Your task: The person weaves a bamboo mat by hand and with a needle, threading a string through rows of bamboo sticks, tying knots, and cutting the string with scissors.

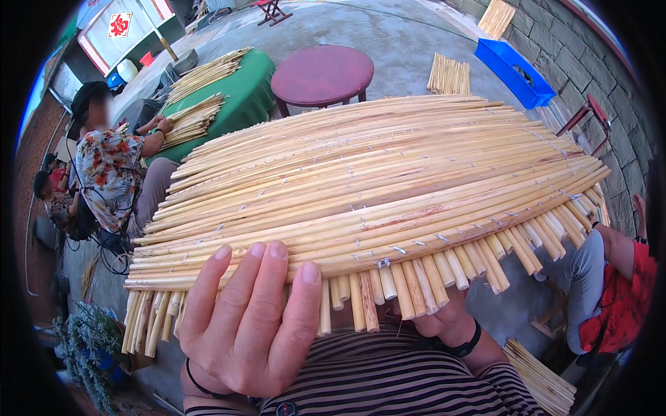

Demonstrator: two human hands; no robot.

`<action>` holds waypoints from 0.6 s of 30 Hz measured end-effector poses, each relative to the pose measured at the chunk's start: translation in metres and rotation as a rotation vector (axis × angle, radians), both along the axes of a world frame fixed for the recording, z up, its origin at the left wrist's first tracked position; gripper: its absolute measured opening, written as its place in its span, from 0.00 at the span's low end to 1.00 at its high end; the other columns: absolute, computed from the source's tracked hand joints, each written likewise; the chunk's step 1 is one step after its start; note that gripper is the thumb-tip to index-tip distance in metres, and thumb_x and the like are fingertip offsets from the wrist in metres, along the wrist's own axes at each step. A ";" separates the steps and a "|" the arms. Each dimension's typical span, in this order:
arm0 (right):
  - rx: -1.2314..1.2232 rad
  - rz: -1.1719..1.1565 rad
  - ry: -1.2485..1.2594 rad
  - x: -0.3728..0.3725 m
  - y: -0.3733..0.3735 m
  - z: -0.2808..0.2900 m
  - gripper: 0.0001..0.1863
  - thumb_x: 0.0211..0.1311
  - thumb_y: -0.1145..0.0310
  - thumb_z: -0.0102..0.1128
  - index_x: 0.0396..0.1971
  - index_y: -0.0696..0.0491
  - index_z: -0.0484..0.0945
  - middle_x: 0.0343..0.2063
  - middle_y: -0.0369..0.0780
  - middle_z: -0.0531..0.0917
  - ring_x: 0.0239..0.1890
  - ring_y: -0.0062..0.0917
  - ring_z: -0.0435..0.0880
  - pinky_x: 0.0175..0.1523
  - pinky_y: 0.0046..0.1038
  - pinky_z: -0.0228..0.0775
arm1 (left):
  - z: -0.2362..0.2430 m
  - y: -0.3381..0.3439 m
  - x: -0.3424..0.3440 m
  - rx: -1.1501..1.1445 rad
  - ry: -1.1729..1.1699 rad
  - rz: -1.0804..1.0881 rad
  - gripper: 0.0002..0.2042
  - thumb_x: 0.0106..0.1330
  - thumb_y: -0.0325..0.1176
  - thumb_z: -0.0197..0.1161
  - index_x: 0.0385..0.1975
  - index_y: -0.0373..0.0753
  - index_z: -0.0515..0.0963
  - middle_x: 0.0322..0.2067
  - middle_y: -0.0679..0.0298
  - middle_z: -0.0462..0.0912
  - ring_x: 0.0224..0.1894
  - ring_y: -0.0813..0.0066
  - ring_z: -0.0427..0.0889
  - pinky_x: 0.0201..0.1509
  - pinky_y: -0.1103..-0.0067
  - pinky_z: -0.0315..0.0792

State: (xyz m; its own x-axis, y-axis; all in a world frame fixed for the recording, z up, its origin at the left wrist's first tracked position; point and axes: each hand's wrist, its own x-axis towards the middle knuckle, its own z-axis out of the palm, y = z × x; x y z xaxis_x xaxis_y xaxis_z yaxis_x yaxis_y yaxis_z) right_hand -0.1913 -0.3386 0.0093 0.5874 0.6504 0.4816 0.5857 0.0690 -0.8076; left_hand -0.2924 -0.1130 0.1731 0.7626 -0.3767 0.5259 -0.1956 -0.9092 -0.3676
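A large mat of pale yellow plant stalks [388, 170], stitched with light thread, spreads in front of me. Shorter stalks [420, 277] lie crosswise beneath it and stick out along its near edge. My left hand [243, 326] rests on that edge toward the left, fingers stretched out over the stalks; its thumb is hidden. Below the protruding ends, right of centre, my right hand [447, 322] appears partly covered by them. Its fingers look curled together near a thin dark strand or needle, too small to make out.
At the left a person in a flowered shirt [107, 170] handles stalks at a green-covered table [253, 87]. Beyond the mat stand a round dark red table [322, 73] and a blue crate [513, 73]. Someone in red [624, 298] sits close on the right. A stalk bundle [541, 378] lies lower right.
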 end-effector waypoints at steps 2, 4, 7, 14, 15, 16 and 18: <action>-0.071 -0.070 -0.235 0.001 0.000 0.006 0.25 0.67 0.57 0.56 0.58 0.55 0.69 0.49 0.49 0.79 0.41 0.34 0.85 0.43 0.30 0.79 | 0.007 0.000 -0.003 -0.019 -0.003 -0.016 0.09 0.64 0.31 0.60 0.41 0.38 0.81 0.36 0.55 0.85 0.38 0.67 0.86 0.48 0.73 0.78; 0.051 -0.035 -0.179 0.002 0.009 0.010 0.22 0.69 0.62 0.54 0.57 0.58 0.68 0.45 0.50 0.79 0.36 0.29 0.84 0.38 0.26 0.79 | 0.003 0.001 0.001 -0.094 0.123 -0.108 0.08 0.62 0.31 0.60 0.39 0.38 0.81 0.34 0.56 0.84 0.37 0.69 0.85 0.49 0.72 0.78; 0.326 0.044 0.051 0.005 0.026 0.009 0.07 0.68 0.70 0.57 0.42 0.57 0.74 0.33 0.45 0.82 0.26 0.24 0.83 0.31 0.22 0.76 | -0.027 0.016 0.030 -0.111 0.083 -0.166 0.10 0.56 0.30 0.62 0.37 0.38 0.79 0.27 0.63 0.79 0.30 0.73 0.81 0.40 0.76 0.76; 0.262 -0.007 -0.135 0.012 0.038 -0.004 0.05 0.69 0.71 0.56 0.33 0.56 0.74 0.35 0.47 0.83 0.20 0.19 0.81 0.29 0.20 0.75 | -0.090 0.073 0.103 -0.266 0.199 -0.057 0.05 0.54 0.31 0.62 0.30 0.45 0.79 0.22 0.65 0.79 0.26 0.63 0.81 0.30 0.68 0.74; 0.256 -0.067 -0.111 0.013 0.039 -0.007 0.03 0.66 0.74 0.58 0.32 0.56 0.75 0.37 0.45 0.84 0.20 0.20 0.81 0.28 0.20 0.75 | -0.100 0.079 0.112 -0.266 0.202 -0.063 0.05 0.54 0.31 0.62 0.30 0.45 0.79 0.22 0.65 0.79 0.26 0.63 0.81 0.30 0.68 0.74; 0.251 -0.122 -0.086 0.014 0.040 -0.010 0.01 0.63 0.77 0.59 0.32 0.56 0.77 0.40 0.44 0.84 0.20 0.21 0.81 0.27 0.20 0.74 | -0.108 0.084 0.118 -0.275 0.241 -0.037 0.04 0.55 0.32 0.63 0.29 0.45 0.79 0.22 0.64 0.81 0.26 0.61 0.81 0.29 0.67 0.74; 0.203 -0.152 -0.021 0.019 0.042 -0.016 0.02 0.61 0.77 0.61 0.32 0.57 0.77 0.43 0.45 0.83 0.27 0.24 0.83 0.32 0.22 0.76 | -0.120 0.089 0.126 -0.285 0.287 -0.016 0.03 0.56 0.33 0.63 0.28 0.46 0.80 0.22 0.63 0.82 0.26 0.59 0.82 0.29 0.66 0.74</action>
State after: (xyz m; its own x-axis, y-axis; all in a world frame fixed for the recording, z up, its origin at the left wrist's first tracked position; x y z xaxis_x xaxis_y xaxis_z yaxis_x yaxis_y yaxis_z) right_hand -0.1725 -0.2967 -0.0071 0.6597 0.4439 0.6064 0.6179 0.1388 -0.7739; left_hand -0.1665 -0.0242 0.0528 0.8891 -0.2593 0.3772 -0.2683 -0.9629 -0.0296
